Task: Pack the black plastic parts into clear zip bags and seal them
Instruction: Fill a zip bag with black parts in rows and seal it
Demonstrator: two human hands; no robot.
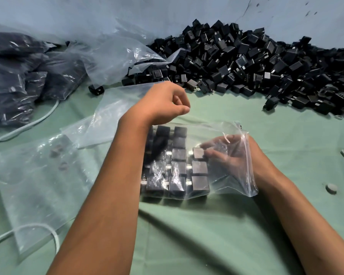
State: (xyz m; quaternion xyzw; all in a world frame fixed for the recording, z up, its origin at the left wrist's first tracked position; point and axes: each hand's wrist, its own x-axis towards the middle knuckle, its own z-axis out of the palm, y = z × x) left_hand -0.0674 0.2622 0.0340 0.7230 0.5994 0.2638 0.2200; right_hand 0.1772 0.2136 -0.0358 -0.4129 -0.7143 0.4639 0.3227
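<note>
The right hand (pixel 225 153) is inside the clear zip bag (pixel 226 175) through its open mouth at the 3 o'clock side, fingers curled loosely around one black plastic part (pixel 199 152), which it holds at the top of the rightmost column. The rest of the packed parts (pixel 178 169) lie flat in neat rows and columns inside that bag, filling its left and middle portions. The bag rests on the green cloth of the counter (pixel 207 235), close to the middle of the view.

The left hand (pixel 167 104) sits at 12 o'clock from the bag, just beyond its far edge, fingers curled with thumb and forefinger pinched together; whether they pinch the bag's film I cannot tell. Its forearm crosses over the bag's left side.

At 9 o'clock from the bag lie empty clear bags (pixel 34 187), flat and overlapping on the cloth, with a pale cord (pixel 24 128) running beneath them. Farther out at 10 o'clock is a stack of filled bags (pixel 18 76) holding dark contents, and a crumpled large plastic sheet (pixel 111 52) rises beside it at 11 o'clock. From 12 to 2 o'clock a big loose heap of black parts (pixel 246 62) spreads against the pale wall (pixel 167 12). At 3 o'clock a few small white pieces (pixel 331 188) lie scattered on the cloth.
</note>
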